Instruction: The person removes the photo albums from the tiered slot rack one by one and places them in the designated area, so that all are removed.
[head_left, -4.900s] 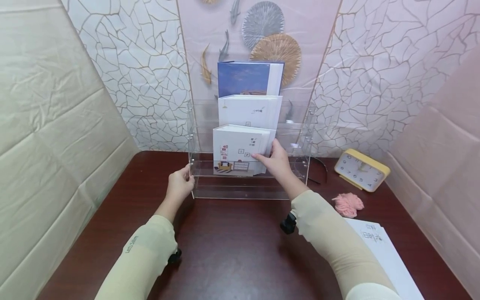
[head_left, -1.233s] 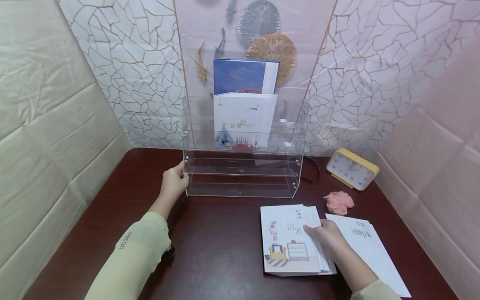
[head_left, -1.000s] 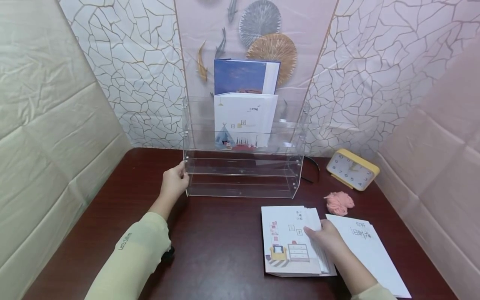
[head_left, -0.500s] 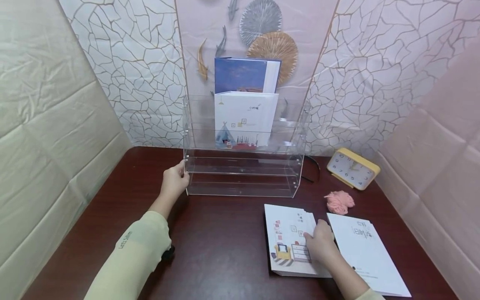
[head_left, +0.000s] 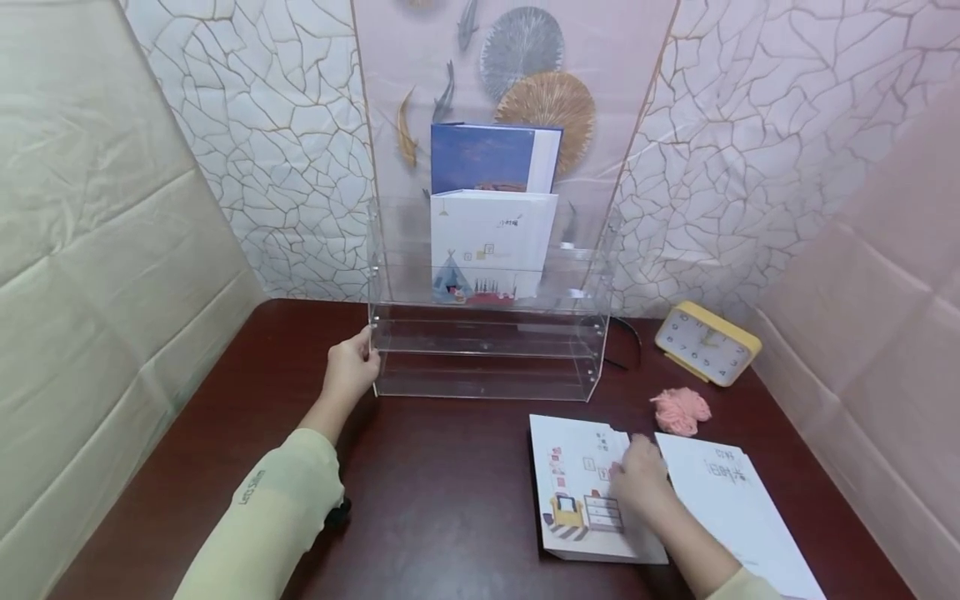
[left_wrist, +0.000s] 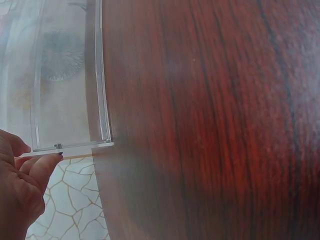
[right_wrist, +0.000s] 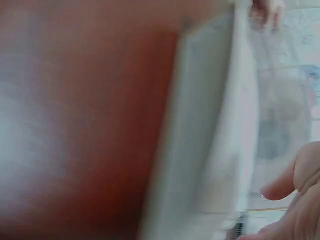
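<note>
The left hand (head_left: 351,367) pinches the edge of a clear rack (head_left: 482,343) left of centre, seemingly to steady it; the right hand (head_left: 643,482) lies over a book (head_left: 572,492) at lower right, its grip too blurred to tell. At upper centre, a white book (head_left: 487,242) fronts a blue book (head_left: 483,157), both upright, apparently kept so by the rack. Only the left-wrist view shows a fingertip beside a metal fitting (left_wrist: 58,146); the right-wrist, the lower book's thick edge.
</note>
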